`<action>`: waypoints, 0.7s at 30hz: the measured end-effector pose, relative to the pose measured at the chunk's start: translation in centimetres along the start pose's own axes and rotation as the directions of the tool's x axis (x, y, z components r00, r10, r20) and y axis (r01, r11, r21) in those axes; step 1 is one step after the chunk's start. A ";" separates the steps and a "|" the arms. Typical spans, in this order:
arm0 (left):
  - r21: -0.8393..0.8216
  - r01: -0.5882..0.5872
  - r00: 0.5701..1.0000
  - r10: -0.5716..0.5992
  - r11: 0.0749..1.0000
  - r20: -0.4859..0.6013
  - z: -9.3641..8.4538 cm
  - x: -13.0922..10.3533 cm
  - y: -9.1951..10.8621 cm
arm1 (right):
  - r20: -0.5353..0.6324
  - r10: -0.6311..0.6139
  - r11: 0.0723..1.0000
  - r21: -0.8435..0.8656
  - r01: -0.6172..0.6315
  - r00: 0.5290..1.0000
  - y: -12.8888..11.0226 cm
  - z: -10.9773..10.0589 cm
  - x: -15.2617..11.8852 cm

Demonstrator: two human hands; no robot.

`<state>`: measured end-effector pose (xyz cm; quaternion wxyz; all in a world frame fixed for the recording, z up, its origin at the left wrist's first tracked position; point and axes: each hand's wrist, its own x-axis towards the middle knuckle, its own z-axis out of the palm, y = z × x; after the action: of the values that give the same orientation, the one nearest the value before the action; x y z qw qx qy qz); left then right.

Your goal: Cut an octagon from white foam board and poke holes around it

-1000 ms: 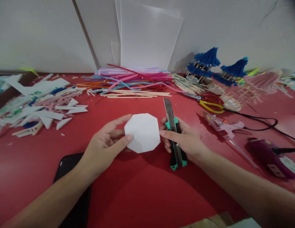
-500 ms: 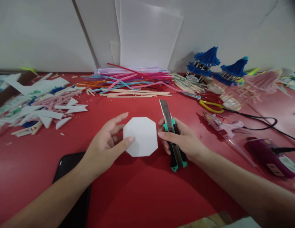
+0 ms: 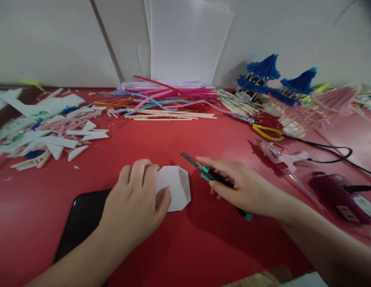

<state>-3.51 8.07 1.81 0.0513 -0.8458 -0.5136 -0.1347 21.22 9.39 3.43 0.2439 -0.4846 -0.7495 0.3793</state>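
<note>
A white piece with cut corners [image 3: 177, 189] is at the middle of the red table [image 3: 173, 255]. My left hand [image 3: 139, 197] is closed on its left side, the thumb lying over the face and the other fingers bent at the left edge. To the right, my right hand [image 3: 240, 185] grips a green and black box cutter [image 3: 215, 175]. Its blade is out and points up and left, above and right of the white piece, apart from it.
A black phone-like slab [image 3: 80, 221] lies under my left forearm. White scraps [image 3: 56, 143] fill the left; coloured sticks [image 3: 170, 97] lie at the back. Yellow-handled scissors [image 3: 267, 131], a glue gun [image 3: 283, 157], a purple power box [image 3: 340, 195] and blue-roofed models [image 3: 299, 85] stand right.
My left hand has turned palm down over the white piece, which now sits lower and slightly left. The cutter in my right hand has tilted from nearly upright to pointing left.
</note>
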 end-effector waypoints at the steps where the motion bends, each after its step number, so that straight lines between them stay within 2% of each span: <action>1: -0.051 -0.058 0.998 0.056 0.997 -0.025 0.0 0.0 0.0 | 0.001 -0.033 0.999 -0.016 0.033 0.999 -0.1 0.0 0.0; 4: -0.211 -0.255 0.967 0.254 0.944 -0.034 -0.1 0.2 -0.1 | 0.037 -0.074 0.997 -0.018 0.075 0.997 0.0 0.1 -0.1; 6: -0.267 -0.315 0.947 0.321 0.911 -0.023 0.0 0.2 -0.1 | 0.052 -0.073 0.996 -0.040 0.075 0.996 0.1 0.3 -0.3; 14: -0.188 -0.314 0.942 0.330 0.931 0.060 0.1 0.1 0.1 | 0.095 -0.101 0.987 -0.114 0.112 0.990 -0.1 1.0 -0.5; 21: -0.161 -0.333 0.935 0.348 0.929 0.069 0.0 0.3 0.4 | 0.135 -0.088 0.988 -0.114 0.104 0.987 -0.1 1.0 -0.3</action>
<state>-3.08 8.13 1.95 -0.0134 -0.9291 -0.3495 -0.1202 20.57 8.71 2.97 0.1829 -0.4360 -0.8080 0.3516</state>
